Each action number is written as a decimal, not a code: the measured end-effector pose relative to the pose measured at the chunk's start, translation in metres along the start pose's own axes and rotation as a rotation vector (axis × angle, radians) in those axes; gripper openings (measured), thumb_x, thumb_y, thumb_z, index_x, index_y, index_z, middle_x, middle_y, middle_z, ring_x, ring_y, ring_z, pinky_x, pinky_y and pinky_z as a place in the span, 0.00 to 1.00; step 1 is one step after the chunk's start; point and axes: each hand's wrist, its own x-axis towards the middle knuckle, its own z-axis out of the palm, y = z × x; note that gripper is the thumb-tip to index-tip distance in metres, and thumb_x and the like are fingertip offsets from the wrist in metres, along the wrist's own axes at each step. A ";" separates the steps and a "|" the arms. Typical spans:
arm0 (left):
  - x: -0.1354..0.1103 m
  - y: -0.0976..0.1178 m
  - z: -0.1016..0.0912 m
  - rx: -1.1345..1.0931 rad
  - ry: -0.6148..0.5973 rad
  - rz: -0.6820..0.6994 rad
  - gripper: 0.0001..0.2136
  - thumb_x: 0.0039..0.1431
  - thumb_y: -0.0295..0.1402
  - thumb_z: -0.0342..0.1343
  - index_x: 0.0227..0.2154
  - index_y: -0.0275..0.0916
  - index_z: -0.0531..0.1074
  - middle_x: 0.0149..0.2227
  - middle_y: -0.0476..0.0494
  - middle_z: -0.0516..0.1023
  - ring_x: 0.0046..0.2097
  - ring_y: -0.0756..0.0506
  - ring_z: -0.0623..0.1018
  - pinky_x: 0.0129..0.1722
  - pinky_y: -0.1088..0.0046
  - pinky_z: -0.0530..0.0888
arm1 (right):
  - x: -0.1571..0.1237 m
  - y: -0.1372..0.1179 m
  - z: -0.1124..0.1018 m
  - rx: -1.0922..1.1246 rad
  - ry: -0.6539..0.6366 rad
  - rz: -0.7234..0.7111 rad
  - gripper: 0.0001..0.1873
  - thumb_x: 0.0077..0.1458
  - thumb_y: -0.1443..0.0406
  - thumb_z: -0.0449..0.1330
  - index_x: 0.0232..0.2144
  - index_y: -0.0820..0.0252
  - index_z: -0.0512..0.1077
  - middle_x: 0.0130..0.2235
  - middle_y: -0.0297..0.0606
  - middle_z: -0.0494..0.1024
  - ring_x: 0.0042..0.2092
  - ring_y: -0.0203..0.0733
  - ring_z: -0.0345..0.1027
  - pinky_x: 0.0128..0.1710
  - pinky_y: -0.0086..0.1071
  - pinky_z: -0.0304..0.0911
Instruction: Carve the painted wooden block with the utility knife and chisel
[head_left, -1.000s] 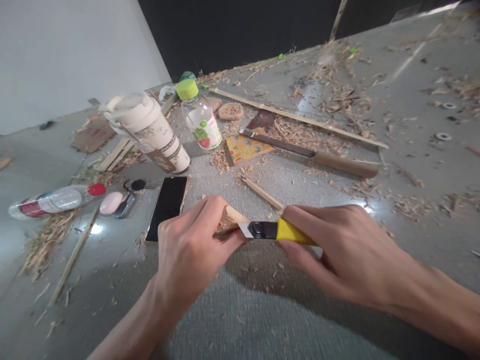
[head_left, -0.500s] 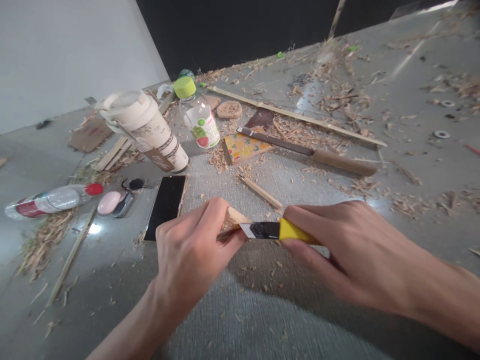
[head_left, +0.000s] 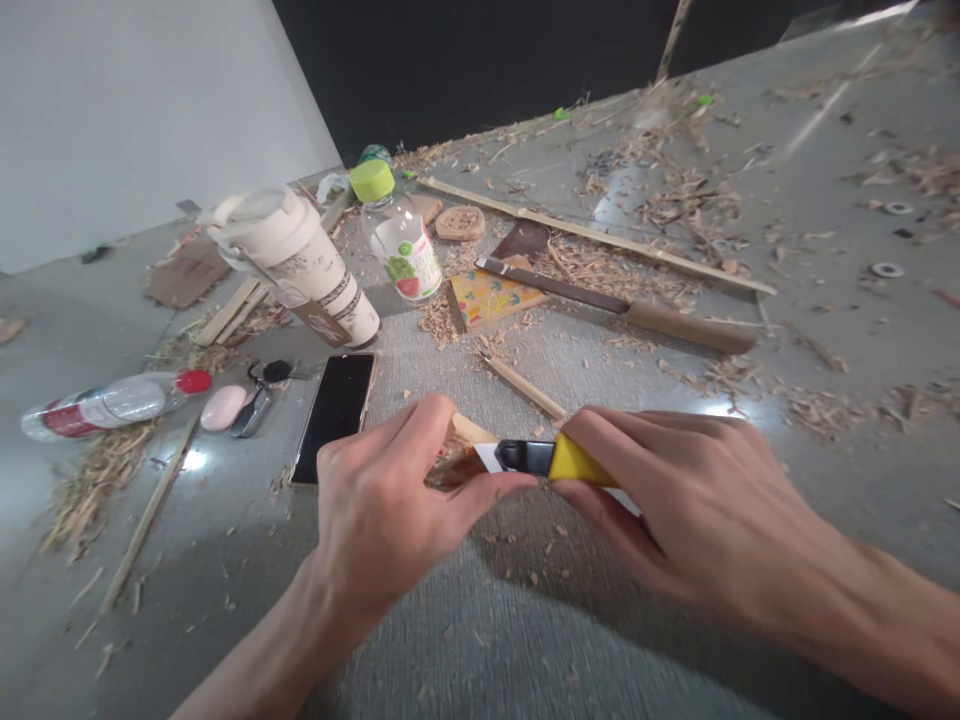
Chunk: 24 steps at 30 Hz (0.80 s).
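Note:
My left hand (head_left: 397, 490) is closed round a small piece of wood (head_left: 471, 430), mostly hidden by the fingers. In my right hand (head_left: 667, 490) is a yellow and black utility knife (head_left: 574, 460), its blade pointing left against the wood. The left thumb stretches along below the blade toward the knife's black head. Just beyond the hands a thin wooden-handled carving tool (head_left: 523, 386) lies on the grey surface. A black phone (head_left: 335, 415) lies beside the left hand.
Behind stand a white travel cup (head_left: 300, 265) and a green-capped bottle (head_left: 397, 240). A long saw-like tool (head_left: 615, 303) rests partly on a yellow patterned block (head_left: 495, 298). At left lie a red-capped bottle (head_left: 120, 402) and a pink case (head_left: 223, 408). Wood shavings (head_left: 675, 200) are scattered widely.
The left thumb has extended to the right, under the knife's head. The knife has shifted slightly left, and the right hand has turned a little. The view has moved slightly.

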 end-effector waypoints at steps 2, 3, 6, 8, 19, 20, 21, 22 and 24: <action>0.000 0.000 0.000 -0.014 0.009 -0.009 0.27 0.64 0.58 0.66 0.26 0.42 0.64 0.21 0.56 0.70 0.22 0.52 0.69 0.23 0.71 0.63 | 0.001 0.000 0.001 -0.017 0.019 -0.018 0.13 0.74 0.58 0.53 0.34 0.54 0.63 0.26 0.30 0.69 0.23 0.36 0.59 0.25 0.35 0.41; -0.001 0.000 0.000 -0.017 0.011 -0.014 0.27 0.63 0.57 0.68 0.26 0.42 0.63 0.21 0.57 0.70 0.22 0.52 0.68 0.23 0.71 0.63 | 0.002 0.000 0.002 -0.030 0.033 -0.030 0.13 0.74 0.59 0.53 0.34 0.54 0.63 0.26 0.30 0.69 0.23 0.36 0.59 0.26 0.35 0.43; -0.002 0.001 0.000 -0.006 0.012 -0.029 0.27 0.62 0.56 0.69 0.27 0.42 0.63 0.21 0.57 0.69 0.22 0.52 0.68 0.23 0.71 0.62 | 0.003 0.001 0.005 -0.086 0.077 -0.055 0.13 0.74 0.60 0.53 0.34 0.54 0.63 0.27 0.30 0.69 0.23 0.36 0.59 0.26 0.35 0.45; -0.003 0.001 0.000 -0.008 0.009 -0.039 0.27 0.61 0.55 0.71 0.26 0.42 0.63 0.21 0.57 0.69 0.22 0.52 0.68 0.23 0.71 0.62 | 0.004 0.000 0.006 -0.110 0.100 -0.063 0.13 0.75 0.60 0.53 0.34 0.54 0.63 0.26 0.29 0.68 0.23 0.37 0.59 0.25 0.35 0.46; -0.007 0.000 0.003 -0.090 0.004 -0.111 0.27 0.58 0.47 0.76 0.26 0.42 0.61 0.20 0.60 0.65 0.21 0.54 0.64 0.22 0.74 0.60 | 0.007 -0.002 0.019 -0.060 0.137 -0.041 0.15 0.76 0.59 0.52 0.33 0.54 0.63 0.26 0.29 0.69 0.23 0.35 0.58 0.24 0.34 0.49; -0.007 0.002 0.004 -0.104 0.010 -0.112 0.25 0.60 0.45 0.74 0.26 0.42 0.62 0.20 0.59 0.66 0.21 0.54 0.64 0.23 0.74 0.61 | 0.007 -0.003 0.021 -0.041 0.129 -0.022 0.15 0.76 0.59 0.52 0.33 0.54 0.63 0.26 0.29 0.68 0.23 0.34 0.58 0.24 0.33 0.48; -0.008 0.003 0.005 -0.122 0.016 -0.108 0.23 0.62 0.43 0.73 0.26 0.42 0.62 0.20 0.59 0.67 0.21 0.54 0.64 0.23 0.75 0.61 | 0.008 -0.002 0.022 -0.016 0.120 0.002 0.15 0.76 0.58 0.52 0.33 0.54 0.62 0.25 0.28 0.67 0.22 0.34 0.57 0.23 0.33 0.47; -0.008 0.004 0.006 -0.137 0.015 -0.110 0.23 0.63 0.42 0.72 0.26 0.42 0.63 0.20 0.59 0.67 0.21 0.54 0.64 0.23 0.75 0.62 | 0.008 -0.002 0.023 0.014 0.113 0.025 0.15 0.76 0.58 0.52 0.33 0.53 0.61 0.25 0.27 0.65 0.21 0.33 0.56 0.23 0.33 0.46; -0.008 0.005 0.007 -0.146 -0.006 -0.137 0.24 0.61 0.43 0.73 0.26 0.42 0.62 0.20 0.60 0.65 0.20 0.55 0.63 0.22 0.76 0.61 | 0.009 0.001 0.023 0.075 0.097 0.063 0.15 0.76 0.58 0.52 0.33 0.53 0.60 0.24 0.25 0.63 0.20 0.33 0.55 0.22 0.33 0.45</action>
